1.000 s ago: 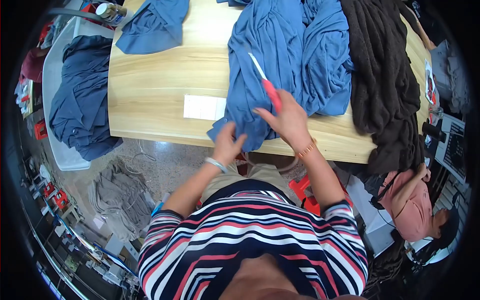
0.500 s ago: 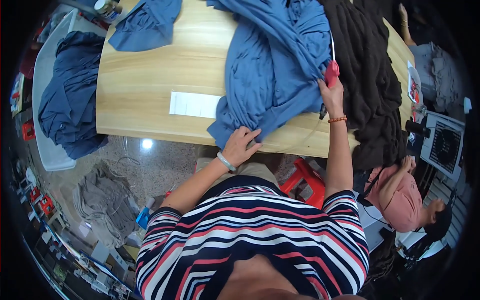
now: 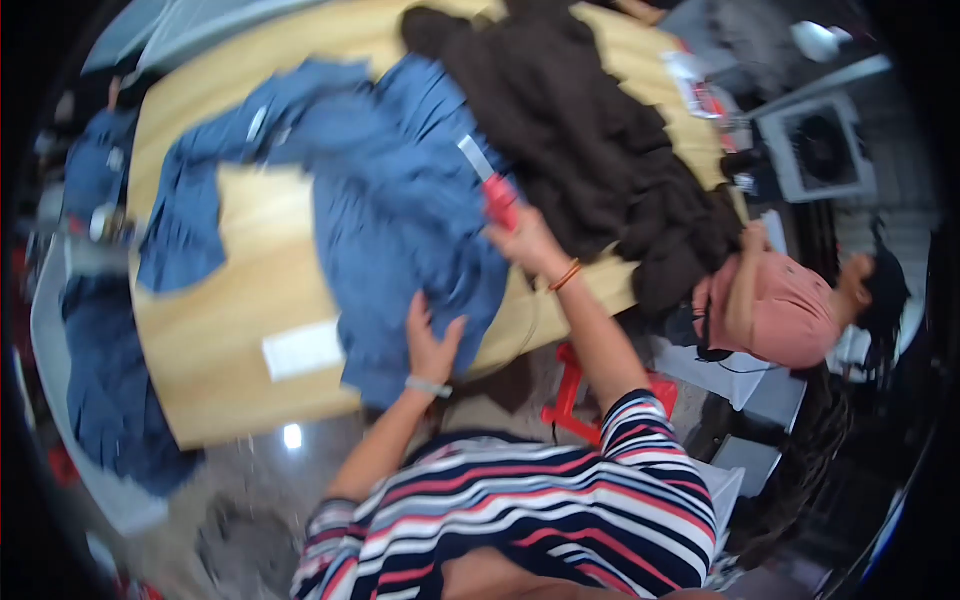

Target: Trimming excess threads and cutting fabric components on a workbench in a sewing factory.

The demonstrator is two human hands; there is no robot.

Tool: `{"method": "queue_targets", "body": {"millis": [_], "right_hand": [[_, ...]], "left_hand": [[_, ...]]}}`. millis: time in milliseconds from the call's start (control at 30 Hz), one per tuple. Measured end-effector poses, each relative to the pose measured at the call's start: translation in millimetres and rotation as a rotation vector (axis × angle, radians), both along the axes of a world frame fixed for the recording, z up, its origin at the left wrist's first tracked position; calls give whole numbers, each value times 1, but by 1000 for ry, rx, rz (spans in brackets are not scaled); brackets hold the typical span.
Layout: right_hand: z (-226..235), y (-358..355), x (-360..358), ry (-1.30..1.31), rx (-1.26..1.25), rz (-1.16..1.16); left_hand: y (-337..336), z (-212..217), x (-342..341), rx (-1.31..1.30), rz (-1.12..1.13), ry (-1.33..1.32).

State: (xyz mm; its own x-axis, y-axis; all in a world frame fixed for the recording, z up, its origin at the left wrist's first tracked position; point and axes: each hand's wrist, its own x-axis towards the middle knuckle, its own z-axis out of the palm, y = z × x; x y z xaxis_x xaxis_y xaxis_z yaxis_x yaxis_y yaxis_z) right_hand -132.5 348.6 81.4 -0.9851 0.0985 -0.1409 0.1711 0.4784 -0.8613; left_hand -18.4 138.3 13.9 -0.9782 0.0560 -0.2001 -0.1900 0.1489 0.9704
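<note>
The whole view is smeared by motion, so fine detail is lost and edges of cloth run together. The right hand (image 3: 525, 240) closes its fingers around the red handle of a pair of scissors (image 3: 490, 185); only one pale, flat blade shows clearly, pointing toward 11 o'clock, and whether the blades are parted cannot be made out. The scissors lie over the blue fabric (image 3: 400, 220), near its border with the dark brown fabric (image 3: 590, 150). The left hand (image 3: 430, 345) rests flat on the blue fabric's near edge, fingers spread and holding nothing, at about 7 o'clock from the right hand. A pale band sits on that wrist; an orange one circles the right wrist.

The blue fabric is soft, rumpled and folded, draped over a light wooden table (image 3: 240, 330) with part hanging past the near edge. The brown fabric is heaped, thick and fuzzy-looking, toward 1 o'clock. A white paper sheet (image 3: 303, 350) lies on bare wood at 9 o'clock from the left hand. Another person in a pink top (image 3: 780, 310) sits at 3 o'clock, partly cut off by the table.
</note>
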Motion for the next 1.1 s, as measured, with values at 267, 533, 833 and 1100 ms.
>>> {"method": "queue_targets", "body": {"millis": [267,533,833,1100], "right_hand": [[45,-12,6,-131,-29,54],[88,-63,-21,219,-328,284],[-1,-72,0,143,5,216],[-14,-30,67,-97,372,153]], "left_hand": [[4,-51,-43,-99,-169,-317],[-103,70,-79,341,179,-109],[-147,138,-23,-598,-175,406],[-105,11,31,334,186,-141]]}}
